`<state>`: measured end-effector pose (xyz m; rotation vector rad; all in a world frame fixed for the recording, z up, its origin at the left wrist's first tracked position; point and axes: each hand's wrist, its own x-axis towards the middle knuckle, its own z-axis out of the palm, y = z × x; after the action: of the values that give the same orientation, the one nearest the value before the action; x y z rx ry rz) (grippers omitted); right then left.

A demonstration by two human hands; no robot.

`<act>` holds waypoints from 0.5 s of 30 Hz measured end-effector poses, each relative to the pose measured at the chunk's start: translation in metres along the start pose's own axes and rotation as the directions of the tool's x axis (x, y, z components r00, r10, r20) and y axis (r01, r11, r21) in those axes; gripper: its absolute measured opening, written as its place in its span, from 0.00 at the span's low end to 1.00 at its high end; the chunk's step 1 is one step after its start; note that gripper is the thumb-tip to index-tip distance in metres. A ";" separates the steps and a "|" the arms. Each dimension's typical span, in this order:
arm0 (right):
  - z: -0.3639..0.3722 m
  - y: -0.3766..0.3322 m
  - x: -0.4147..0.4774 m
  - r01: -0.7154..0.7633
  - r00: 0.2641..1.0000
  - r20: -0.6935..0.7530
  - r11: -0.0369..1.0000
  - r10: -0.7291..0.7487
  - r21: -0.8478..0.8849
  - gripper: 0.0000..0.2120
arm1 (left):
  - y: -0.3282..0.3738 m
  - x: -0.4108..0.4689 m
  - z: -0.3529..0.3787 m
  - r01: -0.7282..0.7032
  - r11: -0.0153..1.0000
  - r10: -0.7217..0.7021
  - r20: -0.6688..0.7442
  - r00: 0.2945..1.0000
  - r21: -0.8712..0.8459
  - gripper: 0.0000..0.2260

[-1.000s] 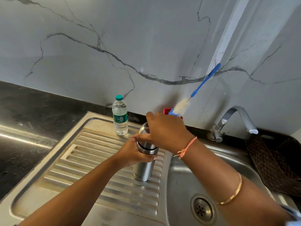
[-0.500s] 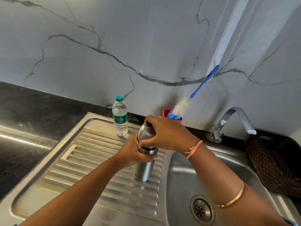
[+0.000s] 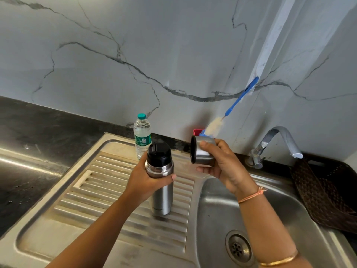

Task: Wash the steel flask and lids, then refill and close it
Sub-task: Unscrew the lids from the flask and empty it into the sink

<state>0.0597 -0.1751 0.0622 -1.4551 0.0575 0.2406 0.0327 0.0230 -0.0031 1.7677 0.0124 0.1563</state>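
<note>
My left hand [image 3: 142, 180] grips the steel flask [image 3: 162, 198], upright on the drainboard [image 3: 87, 192], its black inner lid [image 3: 158, 153] on top. Just to its right, my right hand [image 3: 222, 168] clasps the steel cap [image 3: 202, 151], tipped sideways; I judge this the nearer hand to that lid.

The left hand [image 3: 143, 182] covers the upper body of the steel flask [image 3: 162, 196]. The lettering [image 3: 158, 209] low on the flask is too small to read. Behind the flask, the foot of the water bottle [image 3: 142, 132] is partly hidden. Right of the flask, the steel cap [image 3: 201, 156] hides most of the red holder [image 3: 197, 130], and the brown mat [image 3: 326, 196] is cut off.
</note>
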 end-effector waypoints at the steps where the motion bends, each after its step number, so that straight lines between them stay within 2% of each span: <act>1: -0.002 0.008 0.003 -0.016 1.000 -0.027 0.999 0.015 -0.033 0.23 | 0.002 -0.001 -0.005 -0.010 1.000 0.010 -0.013 1.000 0.019 0.27; 4: -0.008 0.039 0.015 0.004 0.993 -0.109 0.949 -0.040 -0.315 0.20 | 0.008 -0.005 -0.017 -0.044 0.996 0.048 -0.058 0.997 0.083 0.27; 7: -0.011 0.074 0.033 0.037 0.989 -0.088 0.785 -0.116 -0.618 0.20 | 0.012 -0.009 -0.025 -0.051 0.986 0.066 -0.090 0.994 0.161 0.27; 9: -0.009 0.098 0.045 0.049 0.989 -0.053 0.644 -0.138 -0.763 0.24 | 0.012 -0.012 -0.029 -0.049 0.979 0.073 -0.115 0.991 0.198 0.27; 12: 0.000 0.128 0.059 0.024 0.996 -0.021 0.479 -0.089 -0.877 0.29 | 0.014 -0.017 -0.032 -0.047 0.977 0.077 -0.141 0.987 0.209 0.27; 15: 0.009 0.144 0.067 -0.019 1.000 -0.021 0.394 -0.003 -0.919 0.28 | 0.015 -0.020 -0.033 -0.041 0.977 0.074 -0.149 0.986 0.210 0.26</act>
<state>0.0954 -0.1439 -0.0900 -2.6163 -0.0767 0.2801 0.0075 0.0505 0.0160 1.9604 0.0937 0.3469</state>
